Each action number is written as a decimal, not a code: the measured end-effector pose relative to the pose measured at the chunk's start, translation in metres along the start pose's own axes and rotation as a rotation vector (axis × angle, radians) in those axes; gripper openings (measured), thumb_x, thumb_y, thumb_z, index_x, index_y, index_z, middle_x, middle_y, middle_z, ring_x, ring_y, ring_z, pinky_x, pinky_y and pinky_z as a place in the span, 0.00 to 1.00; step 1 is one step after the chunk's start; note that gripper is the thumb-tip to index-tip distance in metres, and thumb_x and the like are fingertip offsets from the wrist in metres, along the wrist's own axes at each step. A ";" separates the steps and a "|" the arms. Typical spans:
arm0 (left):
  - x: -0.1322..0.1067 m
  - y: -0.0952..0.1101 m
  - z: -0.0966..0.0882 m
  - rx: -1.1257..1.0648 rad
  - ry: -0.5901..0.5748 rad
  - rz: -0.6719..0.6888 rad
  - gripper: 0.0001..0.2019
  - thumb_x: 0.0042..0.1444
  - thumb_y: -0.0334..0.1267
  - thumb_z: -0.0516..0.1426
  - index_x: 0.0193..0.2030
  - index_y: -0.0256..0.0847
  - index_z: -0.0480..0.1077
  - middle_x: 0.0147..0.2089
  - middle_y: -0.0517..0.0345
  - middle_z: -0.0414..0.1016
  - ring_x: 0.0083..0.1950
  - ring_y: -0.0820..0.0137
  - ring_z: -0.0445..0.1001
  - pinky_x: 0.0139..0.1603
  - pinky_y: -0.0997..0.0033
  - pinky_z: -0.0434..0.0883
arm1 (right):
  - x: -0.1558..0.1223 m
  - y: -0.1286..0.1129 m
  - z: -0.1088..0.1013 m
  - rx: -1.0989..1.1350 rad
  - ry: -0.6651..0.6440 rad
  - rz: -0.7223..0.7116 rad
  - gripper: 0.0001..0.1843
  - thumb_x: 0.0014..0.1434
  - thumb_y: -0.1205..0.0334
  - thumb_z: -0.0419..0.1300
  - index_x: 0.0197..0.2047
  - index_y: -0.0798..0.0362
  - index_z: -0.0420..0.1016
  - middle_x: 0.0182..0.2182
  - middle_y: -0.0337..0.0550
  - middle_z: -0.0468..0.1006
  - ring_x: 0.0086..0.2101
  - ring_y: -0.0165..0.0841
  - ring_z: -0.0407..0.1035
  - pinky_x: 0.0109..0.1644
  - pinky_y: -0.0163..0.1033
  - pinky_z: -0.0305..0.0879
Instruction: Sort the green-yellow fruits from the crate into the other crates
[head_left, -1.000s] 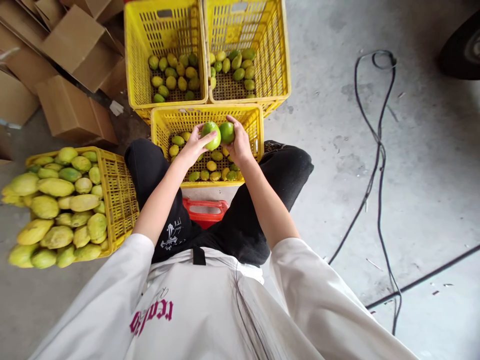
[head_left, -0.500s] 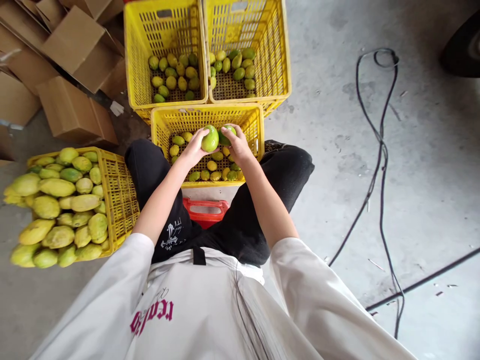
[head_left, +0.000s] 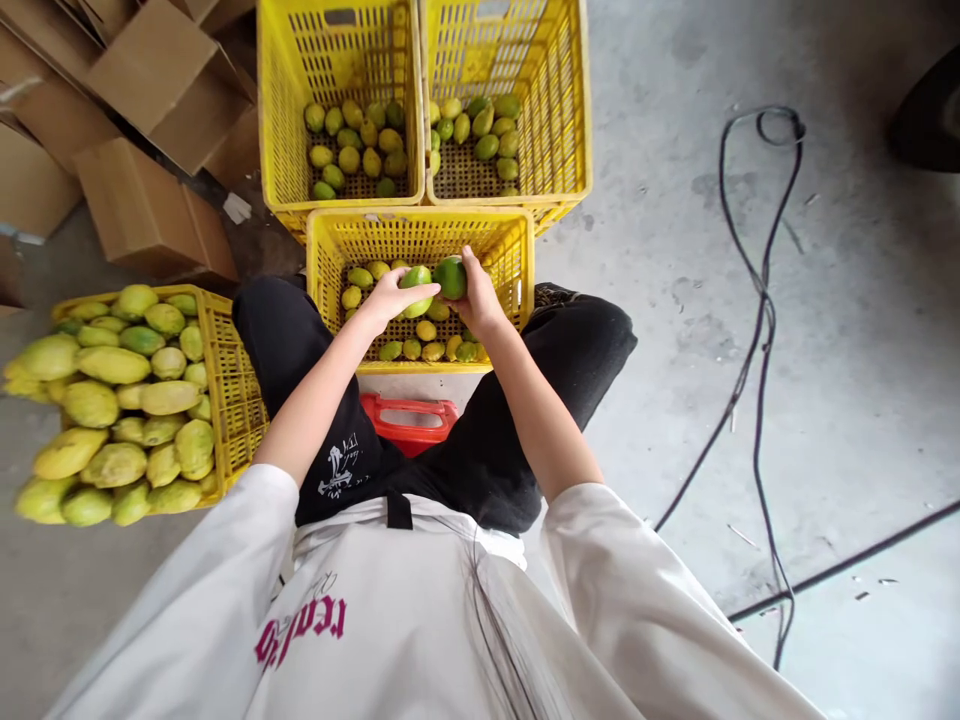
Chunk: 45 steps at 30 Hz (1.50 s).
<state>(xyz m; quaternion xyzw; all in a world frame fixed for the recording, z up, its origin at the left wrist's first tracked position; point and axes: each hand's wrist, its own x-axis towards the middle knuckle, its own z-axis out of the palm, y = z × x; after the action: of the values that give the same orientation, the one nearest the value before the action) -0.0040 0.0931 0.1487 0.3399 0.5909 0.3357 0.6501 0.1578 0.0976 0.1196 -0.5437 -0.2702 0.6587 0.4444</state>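
Observation:
My left hand (head_left: pixel 388 302) is closed around a light green oval fruit (head_left: pixel 415 277), with the thumb lying across its front. A darker green oval fruit (head_left: pixel 450 276) is in my right hand (head_left: pixel 480 300), whose thumb points upward along its side. The two fruits are side by side, nearly touching, above the near yellow crate (head_left: pixel 420 366) between my knees. Smaller-looking yellow and green fruits (head_left: pixel 433 351) lie on that crate's bottom, partly hidden by my hands.
Two more yellow crates (head_left: pixel 341 204) (head_left: pixel 510 199) with fruit in them stand behind. A heaped crate (head_left: pixel 238 400) of yellow-green fruit is at my left. Cardboard boxes (head_left: pixel 142 205) lie at the upper left. A red plastic seat (head_left: pixel 412 430) shows between my legs. Black cable (head_left: pixel 765 300) loops over the floor at right.
My right hand has turned, tipping its fruit and raising the thumb. My left thumb has swung across the front of the light green fruit. The view has shifted slightly.

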 end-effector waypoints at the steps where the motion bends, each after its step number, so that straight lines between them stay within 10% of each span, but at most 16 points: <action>1: 0.000 -0.003 -0.001 -0.022 0.000 -0.021 0.17 0.48 0.32 0.75 0.41 0.42 0.75 0.44 0.55 0.81 0.61 0.56 0.80 0.69 0.58 0.73 | -0.003 -0.001 0.003 -0.025 -0.017 0.003 0.30 0.60 0.28 0.67 0.44 0.48 0.75 0.40 0.43 0.80 0.52 0.42 0.81 0.52 0.45 0.84; 19: -0.033 -0.033 -0.088 -0.258 0.372 -0.522 0.09 0.68 0.34 0.63 0.38 0.46 0.67 0.29 0.65 0.73 0.27 0.72 0.77 0.29 0.71 0.81 | -0.032 -0.003 -0.050 0.181 0.504 0.477 0.06 0.74 0.55 0.55 0.47 0.47 0.70 0.33 0.40 0.77 0.30 0.36 0.79 0.20 0.33 0.72; 26: -0.038 -0.043 -0.101 -0.356 0.387 -0.705 0.09 0.71 0.32 0.58 0.36 0.42 0.66 0.29 0.60 0.73 0.25 0.71 0.76 0.26 0.72 0.80 | -0.036 -0.018 -0.035 0.617 0.556 0.819 0.17 0.75 0.49 0.49 0.56 0.50 0.70 0.44 0.53 0.78 0.39 0.41 0.80 0.22 0.35 0.77; 32: -0.029 -0.038 -0.091 -0.314 0.241 -0.606 0.07 0.71 0.32 0.57 0.39 0.42 0.66 0.30 0.58 0.74 0.27 0.66 0.79 0.29 0.66 0.82 | 0.017 -0.119 -0.026 0.824 0.307 0.183 0.26 0.75 0.43 0.48 0.62 0.53 0.71 0.53 0.57 0.79 0.52 0.42 0.80 0.41 0.43 0.86; 37: -0.026 -0.035 -0.078 -0.241 0.205 -0.613 0.05 0.71 0.33 0.57 0.41 0.43 0.65 0.30 0.60 0.73 0.26 0.66 0.79 0.29 0.66 0.82 | 0.001 -0.156 -0.045 0.604 0.045 -0.162 0.15 0.71 0.52 0.58 0.55 0.47 0.78 0.49 0.48 0.85 0.52 0.40 0.82 0.46 0.43 0.84; 45: -0.029 -0.025 -0.068 -0.389 0.359 -0.638 0.02 0.71 0.34 0.59 0.45 0.42 0.68 0.35 0.59 0.73 0.31 0.70 0.76 0.32 0.68 0.83 | -0.062 -0.112 -0.079 0.695 0.323 0.199 0.17 0.65 0.73 0.51 0.52 0.56 0.76 0.32 0.47 0.84 0.28 0.32 0.80 0.27 0.30 0.78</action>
<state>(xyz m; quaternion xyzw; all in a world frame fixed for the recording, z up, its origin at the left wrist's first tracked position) -0.0731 0.0578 0.1386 -0.0532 0.6962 0.2768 0.6602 0.2671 0.0845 0.2220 -0.4811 0.0963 0.6566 0.5729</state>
